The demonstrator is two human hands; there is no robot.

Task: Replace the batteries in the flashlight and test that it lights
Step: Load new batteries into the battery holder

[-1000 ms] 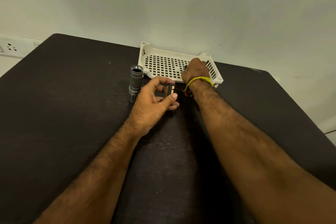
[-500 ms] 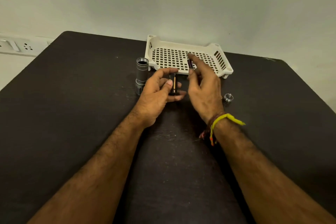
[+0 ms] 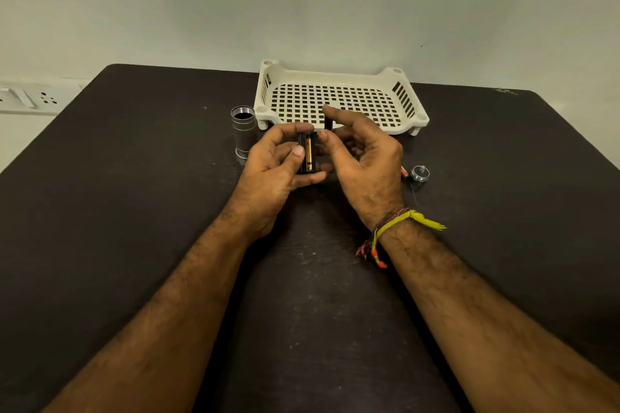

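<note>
The left hand [image 3: 273,174] grips the battery holder [image 3: 307,155] upright — thumb on its front, fingers curled behind and under. The right hand [image 3: 364,157] pinches a dark battery [image 3: 328,122] between thumb and forefinger, just beside the holder's top. The flashlight [image 3: 244,131] stands open-ended left of the tray [image 3: 339,74]; its cap [image 3: 420,173] lies to the right.

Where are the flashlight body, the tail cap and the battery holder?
flashlight body [image 3: 244,134]: head view, on its grey barrel side.
tail cap [image 3: 420,173]: head view, on its top face by the spring.
battery holder [image 3: 306,152]: head view, on its front, in the left hand [image 3: 275,174].
</note>
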